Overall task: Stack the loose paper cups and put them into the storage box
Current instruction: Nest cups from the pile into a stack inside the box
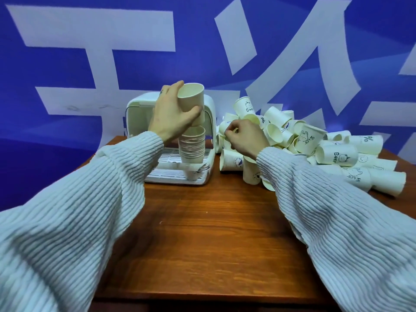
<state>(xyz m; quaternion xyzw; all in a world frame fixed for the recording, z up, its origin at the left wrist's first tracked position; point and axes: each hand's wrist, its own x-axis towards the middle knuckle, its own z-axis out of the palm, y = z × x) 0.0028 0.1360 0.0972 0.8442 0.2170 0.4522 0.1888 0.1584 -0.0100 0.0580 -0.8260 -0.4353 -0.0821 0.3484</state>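
A cream paper cup (191, 102) is held aloft at 12 o'clock, mouth tilted toward the camera, directly above a stack of nested cups (192, 147). The stack stands upright, its many rims showing as close rings, inside the storage box (137, 111). The box is white with rounded corners, its front open and a slatted white tray forming its floor; it sits at 11 o'clock on the table. A heap of loose paper cups (304, 143) is piled at 2 o'clock, just beside the box. These cups are cream, printed with small cartoon figures and lettering, and lie mostly on their sides, mouths facing various ways.
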